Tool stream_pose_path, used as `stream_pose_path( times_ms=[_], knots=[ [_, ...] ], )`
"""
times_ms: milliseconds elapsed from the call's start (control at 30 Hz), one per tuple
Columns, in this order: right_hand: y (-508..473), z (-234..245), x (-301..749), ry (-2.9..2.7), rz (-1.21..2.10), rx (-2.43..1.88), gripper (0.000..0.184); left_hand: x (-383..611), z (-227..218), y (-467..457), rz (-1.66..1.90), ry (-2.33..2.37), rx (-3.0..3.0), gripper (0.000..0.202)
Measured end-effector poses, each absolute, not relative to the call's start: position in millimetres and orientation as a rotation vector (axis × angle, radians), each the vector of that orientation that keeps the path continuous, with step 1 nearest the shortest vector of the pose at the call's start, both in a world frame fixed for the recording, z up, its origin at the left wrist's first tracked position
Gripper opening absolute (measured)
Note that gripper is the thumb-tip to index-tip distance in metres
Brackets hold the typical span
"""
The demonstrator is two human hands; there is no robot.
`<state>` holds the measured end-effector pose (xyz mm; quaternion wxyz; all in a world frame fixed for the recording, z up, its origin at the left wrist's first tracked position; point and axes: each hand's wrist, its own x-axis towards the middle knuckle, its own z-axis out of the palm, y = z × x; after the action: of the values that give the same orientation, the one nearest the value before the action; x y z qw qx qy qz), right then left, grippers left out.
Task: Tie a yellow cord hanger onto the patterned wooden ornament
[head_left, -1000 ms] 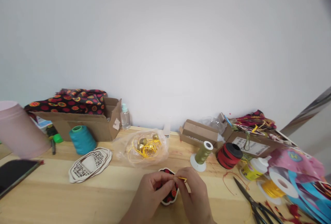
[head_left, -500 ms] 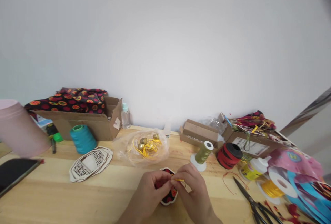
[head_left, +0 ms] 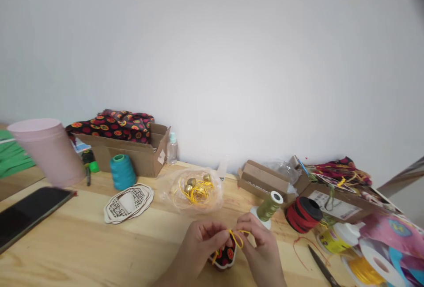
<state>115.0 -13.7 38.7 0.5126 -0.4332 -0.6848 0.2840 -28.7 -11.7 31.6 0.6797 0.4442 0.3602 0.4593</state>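
1. Two hands work low in the middle of the view. The left hand [head_left: 202, 243] and right hand [head_left: 261, 251] are both pinched shut on a yellow cord [head_left: 236, 236], fingertips nearly meeting.
2. The cord sits between the two hands and just above a patterned ornament [head_left: 227, 255]. The ornament is under the fingertips, touching the left fingers and resting on the wooden surface [head_left: 82, 251].
3. The cord's held stretch runs roughly left to right, a small loop drooping from it, and one strand slants down-left to the ornament.
4. The ornament is partly hidden by fingers, so I cannot tell its long axis.
5. A clear plastic bag [head_left: 212, 201] behind the hands holds gold bells [head_left: 190, 183] and more yellow cord.
6. A cardboard box [head_left: 132, 159] at back left holds patterned fabric [head_left: 115, 123].
7. An open box [head_left: 338, 194] at back right holds red fabric bits.
8. A small flat box [head_left: 265, 179] has its flaps open; I cannot tell its contents.
9. An olive spool [head_left: 268, 205] stands tilted just beside the right hand, with a red ribbon roll [head_left: 303, 214] next to it.
10. A teal spool [head_left: 122, 172], a pink cup [head_left: 49, 152], a phone [head_left: 29, 212] and wooden cutouts [head_left: 129, 198] lie well apart on the left.
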Motion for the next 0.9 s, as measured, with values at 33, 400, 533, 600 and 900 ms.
stream_pose_path(
  times_ms=[33,400,533,600,900],
  knots=[
    [-16.0,36.6,114.2,-1.67,0.628,-1.042,0.007,-28.6,31.3,-11.0,1.049,0.822,0.992,0.017],
    [-22.7,22.4,104.7,-1.593,0.647,-1.108,0.011,-25.7,28.9,-13.2,1.134,0.941,1.031,0.017],
    [-21.6,16.0,101.8,-1.523,0.763,-1.108,0.013,-24.6,27.7,-14.6,1.116,1.037,1.116,0.018],
    [-22.4,13.5,98.8,-1.482,0.779,-1.122,0.015,-24.4,26.7,-14.5,1.124,1.101,1.174,0.019],
    [-27.3,17.8,102.2,-1.737,0.099,-1.053,0.016,-24.9,28.5,-13.3,1.12,1.213,1.3,0.016]
  ],
)
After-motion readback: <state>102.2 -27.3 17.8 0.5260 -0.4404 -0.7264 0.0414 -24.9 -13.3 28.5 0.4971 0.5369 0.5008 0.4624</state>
